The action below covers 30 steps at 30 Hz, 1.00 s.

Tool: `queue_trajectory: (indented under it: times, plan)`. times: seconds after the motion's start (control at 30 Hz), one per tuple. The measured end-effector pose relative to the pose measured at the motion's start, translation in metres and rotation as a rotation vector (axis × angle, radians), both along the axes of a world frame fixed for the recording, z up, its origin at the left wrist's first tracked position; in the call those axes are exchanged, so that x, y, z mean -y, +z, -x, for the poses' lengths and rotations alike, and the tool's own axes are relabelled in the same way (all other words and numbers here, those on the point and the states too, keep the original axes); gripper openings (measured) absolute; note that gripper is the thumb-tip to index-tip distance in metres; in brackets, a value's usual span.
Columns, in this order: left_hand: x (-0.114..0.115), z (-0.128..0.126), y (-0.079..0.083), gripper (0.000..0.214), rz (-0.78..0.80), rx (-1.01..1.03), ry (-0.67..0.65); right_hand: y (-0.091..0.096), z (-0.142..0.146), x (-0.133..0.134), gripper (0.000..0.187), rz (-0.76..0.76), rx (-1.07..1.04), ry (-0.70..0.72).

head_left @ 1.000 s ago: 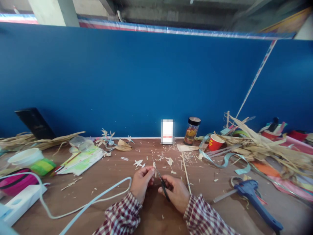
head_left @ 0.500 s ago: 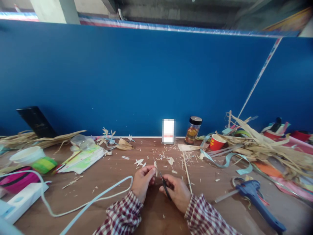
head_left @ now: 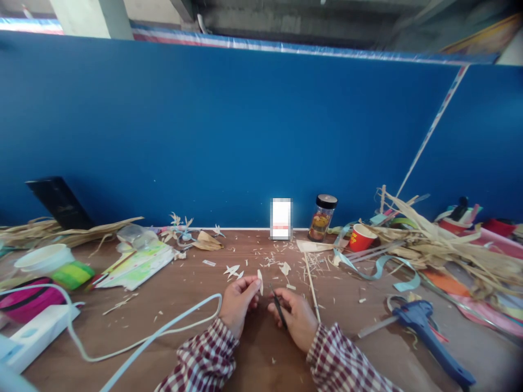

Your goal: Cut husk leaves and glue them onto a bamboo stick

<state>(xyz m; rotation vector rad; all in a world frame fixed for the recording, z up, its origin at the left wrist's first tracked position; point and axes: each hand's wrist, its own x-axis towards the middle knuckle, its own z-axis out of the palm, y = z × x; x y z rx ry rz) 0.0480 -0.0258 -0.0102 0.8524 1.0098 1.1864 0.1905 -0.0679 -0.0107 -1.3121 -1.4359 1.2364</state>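
My left hand [head_left: 241,302] pinches a small pale petal-shaped piece of husk [head_left: 260,282] upright between thumb and fingers. My right hand [head_left: 296,318] is closed around slim black scissors [head_left: 279,307], their tips pointing up and toward the husk piece. A narrow gap separates the blades from the husk. Part of the scissors' handles is hidden by my fingers. Just beyond my left hand lie several cut white pieces [head_left: 232,270]. Thin husk trimmings [head_left: 272,258] are scattered on the brown table past both hands.
A blue glue gun [head_left: 429,332] lies at right, below heaped dry husks [head_left: 433,245]. A red paper cup [head_left: 362,237] and a lidded jar [head_left: 322,218] stand at the back. On the left are a white cable [head_left: 163,329], a power strip [head_left: 38,335] and a painted sheet [head_left: 139,265].
The scissors have drawn slightly away from the husk piece, and their blades look closer together. My left hand stays nearly in place, still pinching the husk.
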Motion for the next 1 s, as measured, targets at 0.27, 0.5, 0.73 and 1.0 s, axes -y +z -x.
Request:
queue_trajectory:
  times: [0.27,0.5,0.73,1.0]
  plan:
    - [0.001,0.002,0.007,0.025,-0.008,0.031,-0.020,0.005,0.001,0.000,0.032,0.045,-0.083,-0.027]
    - [0.002,0.003,0.010,0.023,0.027,0.157,-0.059,-0.002,0.000,-0.001,0.030,-0.005,-0.066,0.003]
    - [0.003,0.002,0.010,0.025,0.038,0.209,-0.059,-0.005,-0.001,0.000,0.027,-0.037,-0.072,0.022]
    - [0.003,0.001,0.010,0.028,0.057,0.159,-0.034,-0.006,-0.002,0.000,0.028,-0.075,-0.021,0.046]
